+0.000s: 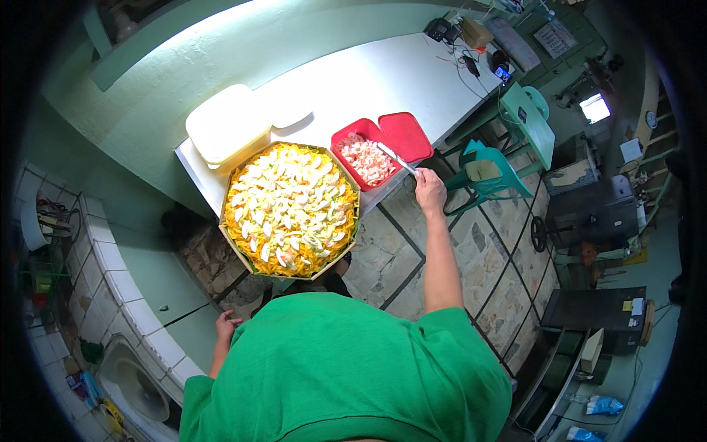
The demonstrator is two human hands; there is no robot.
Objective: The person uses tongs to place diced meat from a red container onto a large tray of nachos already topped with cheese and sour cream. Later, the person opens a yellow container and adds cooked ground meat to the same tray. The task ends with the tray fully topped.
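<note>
My right hand (pixel 431 190) is closed round the end of a long silver utensil (pixel 396 158). Its far tip reaches the pink pieces, which look like peeled shrimp (pixel 368 159), in a red plastic container (pixel 337 138). To the left, a big octagonal tray (pixel 225 230) overhangs the near edge of the white table. It is heaped with yellow-orange noodles (pixel 239 195), topped with white egg slices (pixel 289 177) and pale green bits. Low at my left side hangs my left hand (pixel 227 325), fingers loosely bent and apart, with nothing visible in it.
Against the wall, a pale yellow lidded tub (pixel 228 125) stands behind the tray. The container's red lid (pixel 406 135) lies beside it on the white table (pixel 368 77). A green plastic chair (pixel 486 173) stands right of the table. At lower left is a tiled sink (pixel 136 379).
</note>
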